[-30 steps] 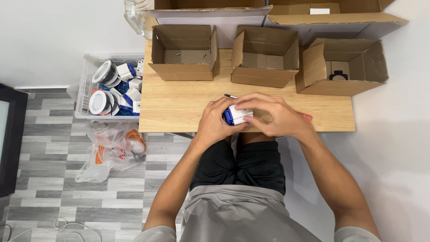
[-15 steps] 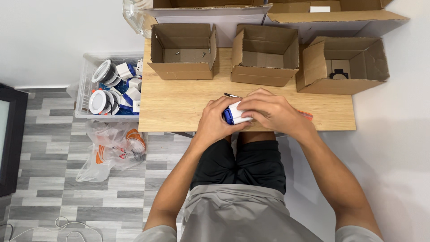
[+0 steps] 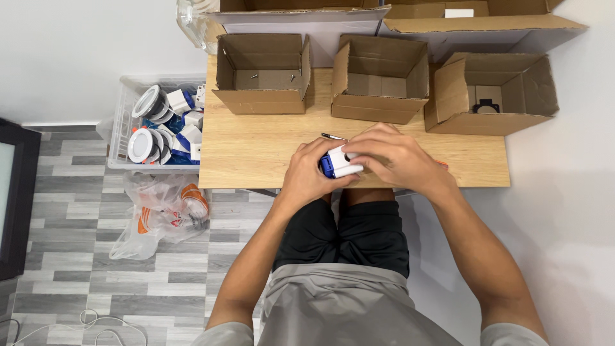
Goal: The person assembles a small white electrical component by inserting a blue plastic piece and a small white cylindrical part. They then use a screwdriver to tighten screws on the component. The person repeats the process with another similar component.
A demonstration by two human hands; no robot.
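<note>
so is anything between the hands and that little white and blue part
No, nothing visible. The left hand and right hand both hold the white and blue part directly, above the near edge of the wooden table. The three open cardboard boxes stand farther back, apart from it.

Three open cardboard boxes stand along the far edge of the wooden table [image 3: 256,150]: the left box [image 3: 262,74] holds a few small screws, the middle box [image 3: 381,78] looks bare inside, and the right box [image 3: 490,93] holds a dark part. A thin pen [image 3: 333,136] lies on the tabletop. On the floor to the left sits a clear plastic crate [image 3: 122,138] of white and blue fittings, with a crumpled plastic bag [image 3: 160,214] just nearer.
</note>
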